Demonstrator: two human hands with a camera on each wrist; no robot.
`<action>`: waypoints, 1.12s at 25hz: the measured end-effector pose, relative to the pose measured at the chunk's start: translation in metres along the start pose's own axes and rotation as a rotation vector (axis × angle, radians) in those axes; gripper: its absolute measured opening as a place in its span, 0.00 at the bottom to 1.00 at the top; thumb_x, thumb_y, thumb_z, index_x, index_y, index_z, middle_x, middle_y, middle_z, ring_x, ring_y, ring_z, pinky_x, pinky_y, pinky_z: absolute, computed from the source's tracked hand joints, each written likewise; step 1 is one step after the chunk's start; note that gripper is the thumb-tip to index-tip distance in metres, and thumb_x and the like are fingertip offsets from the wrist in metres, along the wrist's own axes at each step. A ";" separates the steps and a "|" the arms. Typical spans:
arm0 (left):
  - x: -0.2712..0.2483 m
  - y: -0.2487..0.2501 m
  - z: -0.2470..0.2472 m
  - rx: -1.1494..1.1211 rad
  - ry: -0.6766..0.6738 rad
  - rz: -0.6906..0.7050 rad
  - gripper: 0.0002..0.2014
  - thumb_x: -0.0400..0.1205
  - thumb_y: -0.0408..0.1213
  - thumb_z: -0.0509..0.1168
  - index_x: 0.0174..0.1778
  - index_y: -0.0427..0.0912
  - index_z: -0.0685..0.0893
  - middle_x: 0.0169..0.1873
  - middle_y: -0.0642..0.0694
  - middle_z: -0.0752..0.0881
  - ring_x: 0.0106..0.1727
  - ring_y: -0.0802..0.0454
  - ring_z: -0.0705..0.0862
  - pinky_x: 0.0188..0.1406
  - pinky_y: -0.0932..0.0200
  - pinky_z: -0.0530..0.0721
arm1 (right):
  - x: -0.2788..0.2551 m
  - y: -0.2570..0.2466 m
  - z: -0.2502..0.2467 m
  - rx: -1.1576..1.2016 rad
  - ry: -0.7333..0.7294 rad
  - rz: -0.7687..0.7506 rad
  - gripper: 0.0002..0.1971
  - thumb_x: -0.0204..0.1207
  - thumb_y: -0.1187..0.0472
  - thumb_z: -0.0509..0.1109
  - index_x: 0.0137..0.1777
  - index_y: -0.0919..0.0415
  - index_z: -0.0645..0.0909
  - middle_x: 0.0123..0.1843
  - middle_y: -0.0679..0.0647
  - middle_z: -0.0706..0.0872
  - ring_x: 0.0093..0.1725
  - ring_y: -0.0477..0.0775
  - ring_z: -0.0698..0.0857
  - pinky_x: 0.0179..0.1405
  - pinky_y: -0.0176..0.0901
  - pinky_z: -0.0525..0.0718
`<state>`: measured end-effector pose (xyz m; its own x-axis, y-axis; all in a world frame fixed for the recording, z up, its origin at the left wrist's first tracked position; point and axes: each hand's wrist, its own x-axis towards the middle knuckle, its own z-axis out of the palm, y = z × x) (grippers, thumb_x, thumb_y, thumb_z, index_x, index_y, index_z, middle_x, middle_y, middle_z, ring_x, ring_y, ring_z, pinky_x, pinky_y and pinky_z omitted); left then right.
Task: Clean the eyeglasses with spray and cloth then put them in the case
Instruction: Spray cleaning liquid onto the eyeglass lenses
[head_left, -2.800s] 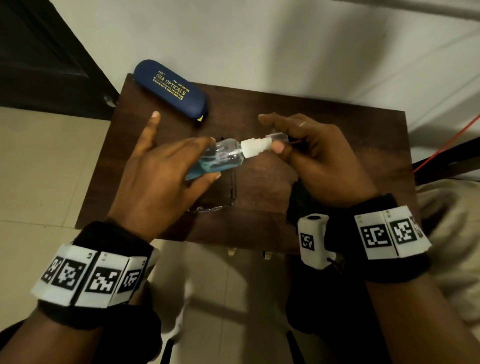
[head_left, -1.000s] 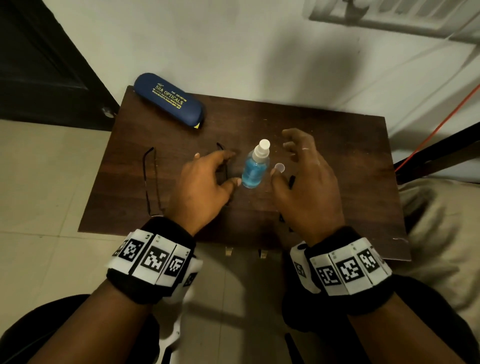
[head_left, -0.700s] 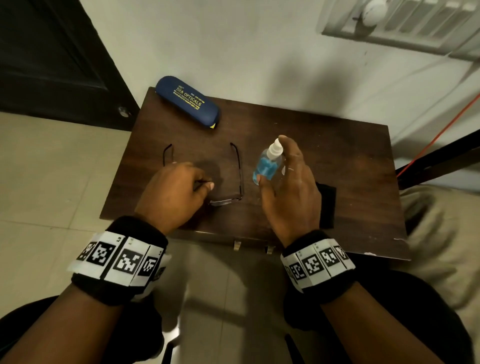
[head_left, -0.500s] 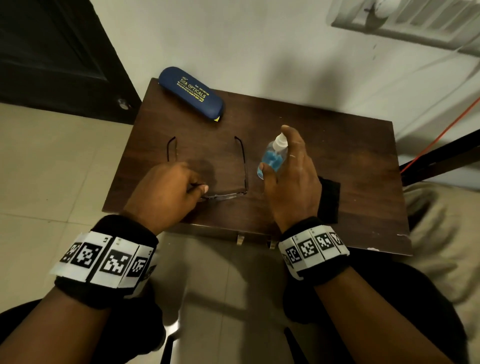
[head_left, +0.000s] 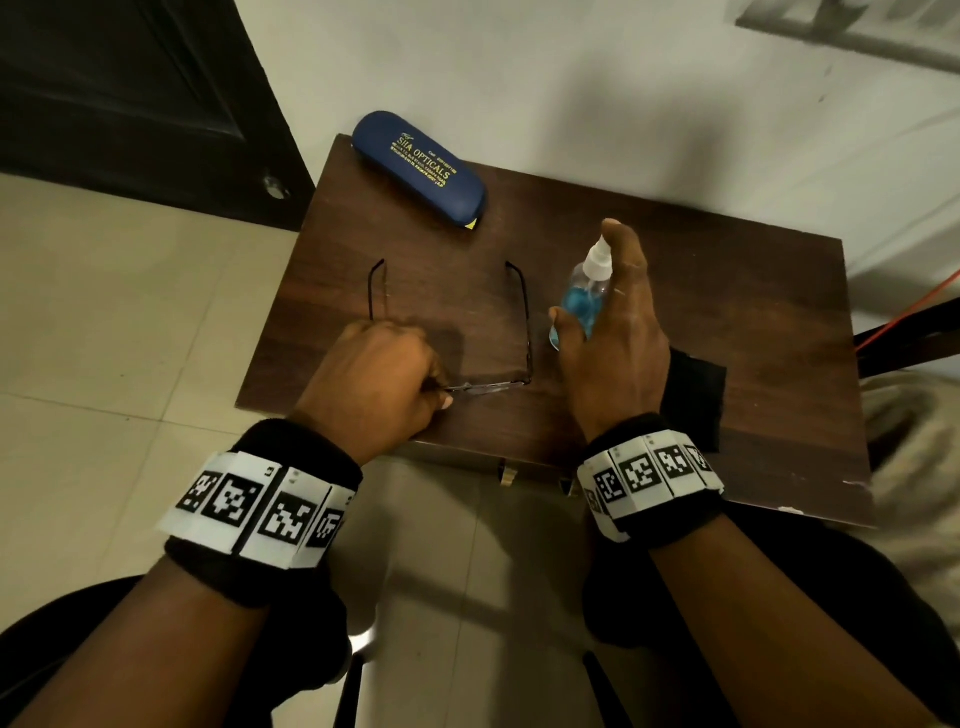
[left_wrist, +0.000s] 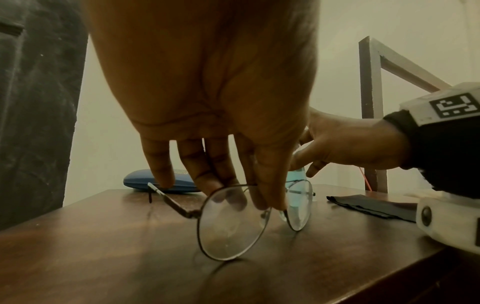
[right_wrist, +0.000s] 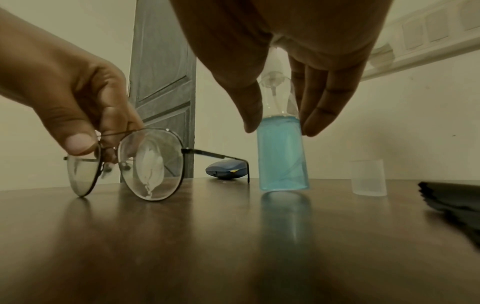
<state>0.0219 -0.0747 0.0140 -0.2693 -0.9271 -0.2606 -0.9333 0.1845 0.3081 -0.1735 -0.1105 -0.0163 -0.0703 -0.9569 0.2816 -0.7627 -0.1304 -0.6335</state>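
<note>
Left hand (head_left: 374, 379) pinches the eyeglasses (left_wrist: 233, 222) at the bridge on the wooden table (head_left: 753, 332); right hand (head_left: 613, 358) grips the upright blue spray bottle (right_wrist: 281, 156).

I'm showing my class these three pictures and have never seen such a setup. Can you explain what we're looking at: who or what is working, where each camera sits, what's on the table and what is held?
No machine: a person works with bare hands, wearing cameras. One view looks down from the head; the others look along each wrist. The left hand pinches the eyeglasses by the frame, lenses resting on the wooden table. The right hand closes around the upright spray bottle of blue liquid. Also there: a closed blue case, a dark cloth and the bottle's clear cap.
</note>
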 end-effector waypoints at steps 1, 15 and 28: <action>0.000 0.001 0.000 -0.002 0.009 -0.002 0.09 0.79 0.51 0.67 0.51 0.57 0.89 0.48 0.53 0.85 0.53 0.52 0.80 0.57 0.53 0.71 | 0.002 0.000 0.000 0.007 0.002 -0.003 0.41 0.73 0.66 0.75 0.74 0.39 0.52 0.70 0.58 0.78 0.60 0.61 0.85 0.51 0.53 0.87; -0.007 -0.015 -0.026 -0.327 0.376 -0.027 0.05 0.77 0.44 0.67 0.36 0.53 0.81 0.35 0.56 0.84 0.39 0.58 0.82 0.75 0.43 0.64 | -0.001 -0.011 -0.005 0.341 -0.046 -0.040 0.40 0.74 0.69 0.64 0.82 0.46 0.50 0.73 0.50 0.73 0.58 0.51 0.82 0.59 0.61 0.84; -0.011 -0.014 -0.037 -0.901 0.522 -0.137 0.11 0.74 0.33 0.66 0.27 0.31 0.83 0.24 0.32 0.82 0.25 0.50 0.76 0.28 0.60 0.74 | -0.016 -0.041 -0.013 0.373 -0.175 -0.171 0.34 0.73 0.67 0.68 0.75 0.42 0.61 0.58 0.58 0.85 0.45 0.59 0.87 0.43 0.60 0.88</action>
<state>0.0467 -0.0791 0.0463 0.1611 -0.9868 0.0157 -0.3685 -0.0454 0.9285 -0.1494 -0.0871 0.0143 0.1713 -0.9387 0.2992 -0.4673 -0.3448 -0.8141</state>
